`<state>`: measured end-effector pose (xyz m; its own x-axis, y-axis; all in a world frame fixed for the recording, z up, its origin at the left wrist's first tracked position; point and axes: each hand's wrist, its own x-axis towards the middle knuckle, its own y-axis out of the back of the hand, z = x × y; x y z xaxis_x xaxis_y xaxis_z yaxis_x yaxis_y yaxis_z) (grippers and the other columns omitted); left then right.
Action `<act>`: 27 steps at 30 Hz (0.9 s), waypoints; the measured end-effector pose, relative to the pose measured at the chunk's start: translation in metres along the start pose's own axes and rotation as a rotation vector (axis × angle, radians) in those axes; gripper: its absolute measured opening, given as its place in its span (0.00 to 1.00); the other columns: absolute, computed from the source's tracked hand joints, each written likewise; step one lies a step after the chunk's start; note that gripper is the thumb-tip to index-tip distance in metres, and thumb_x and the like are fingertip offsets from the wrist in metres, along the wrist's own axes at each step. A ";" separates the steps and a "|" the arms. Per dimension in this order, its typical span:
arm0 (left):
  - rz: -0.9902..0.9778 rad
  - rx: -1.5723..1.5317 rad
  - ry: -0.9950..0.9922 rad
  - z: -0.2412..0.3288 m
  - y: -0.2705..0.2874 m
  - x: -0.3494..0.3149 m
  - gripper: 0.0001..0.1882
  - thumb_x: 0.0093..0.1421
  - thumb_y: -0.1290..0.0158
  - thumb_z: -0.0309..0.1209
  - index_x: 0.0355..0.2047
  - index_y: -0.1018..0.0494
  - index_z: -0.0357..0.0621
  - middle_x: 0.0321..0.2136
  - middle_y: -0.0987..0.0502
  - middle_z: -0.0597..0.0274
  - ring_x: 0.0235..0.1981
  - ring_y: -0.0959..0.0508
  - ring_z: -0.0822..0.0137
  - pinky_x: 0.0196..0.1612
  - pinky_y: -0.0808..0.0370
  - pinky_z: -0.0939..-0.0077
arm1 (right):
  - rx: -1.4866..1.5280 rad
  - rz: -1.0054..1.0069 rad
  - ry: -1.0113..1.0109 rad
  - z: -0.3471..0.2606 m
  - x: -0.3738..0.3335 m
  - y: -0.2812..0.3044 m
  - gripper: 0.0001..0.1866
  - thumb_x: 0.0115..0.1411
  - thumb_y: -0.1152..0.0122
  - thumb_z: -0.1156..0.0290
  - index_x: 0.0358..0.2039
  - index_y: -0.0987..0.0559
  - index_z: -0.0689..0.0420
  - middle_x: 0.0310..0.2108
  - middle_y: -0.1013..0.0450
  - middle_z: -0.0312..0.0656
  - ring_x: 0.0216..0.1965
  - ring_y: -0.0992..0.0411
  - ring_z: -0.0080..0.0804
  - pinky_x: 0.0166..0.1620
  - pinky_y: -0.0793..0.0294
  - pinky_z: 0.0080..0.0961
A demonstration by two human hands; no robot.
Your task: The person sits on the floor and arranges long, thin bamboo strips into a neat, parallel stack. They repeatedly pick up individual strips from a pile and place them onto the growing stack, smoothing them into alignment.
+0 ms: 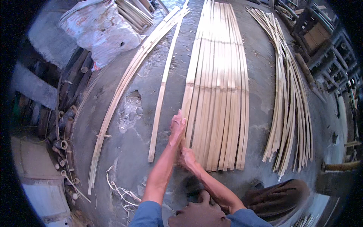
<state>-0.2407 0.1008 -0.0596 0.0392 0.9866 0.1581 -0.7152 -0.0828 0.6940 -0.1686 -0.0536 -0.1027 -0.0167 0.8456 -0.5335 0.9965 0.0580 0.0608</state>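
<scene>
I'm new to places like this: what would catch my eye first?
The broad row of pale strips laid side by side on the floor, mid-picture, its far end glaring bright. Next, at the row's near left edge, the left hand, with the right hand just below. A looser bundle of strips lies to the right.

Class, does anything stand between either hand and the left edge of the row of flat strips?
Nothing visible does. The left hand is at the left edge of the flat strips, the right hand near their lower left corner; the separate strip lies further left, clear of both hands.
</scene>
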 end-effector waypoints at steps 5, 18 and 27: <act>0.134 0.213 0.047 -0.016 0.008 -0.004 0.21 0.59 0.45 0.34 0.53 0.29 0.44 0.37 0.30 0.48 0.40 0.27 0.47 0.42 0.29 0.54 | 0.022 -0.129 -0.057 -0.077 -0.031 0.006 0.16 0.73 0.59 0.59 0.45 0.28 0.56 0.15 0.44 0.36 0.18 0.48 0.32 0.22 0.45 0.34; 0.196 0.543 0.302 -0.057 0.077 -0.002 0.21 0.60 0.45 0.34 0.53 0.32 0.41 0.44 0.29 0.51 0.46 0.26 0.48 0.46 0.27 0.51 | -0.286 -0.092 0.335 -0.056 -0.059 0.048 0.19 0.68 0.49 0.67 0.58 0.29 0.58 0.22 0.34 0.57 0.22 0.33 0.53 0.29 0.33 0.43; 0.063 0.180 0.266 -0.035 0.076 0.009 0.16 0.62 0.51 0.38 0.27 0.26 0.37 0.25 0.22 0.43 0.29 0.21 0.41 0.36 0.25 0.48 | -0.440 0.070 0.504 -0.084 -0.063 0.056 0.14 0.68 0.51 0.65 0.48 0.25 0.60 0.24 0.33 0.59 0.24 0.31 0.54 0.30 0.33 0.43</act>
<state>-0.3190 0.1080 -0.0303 -0.2019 0.9789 0.0318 -0.5745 -0.1447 0.8056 -0.1184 -0.0591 0.0053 -0.0961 0.9934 -0.0631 0.8721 0.1146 0.4758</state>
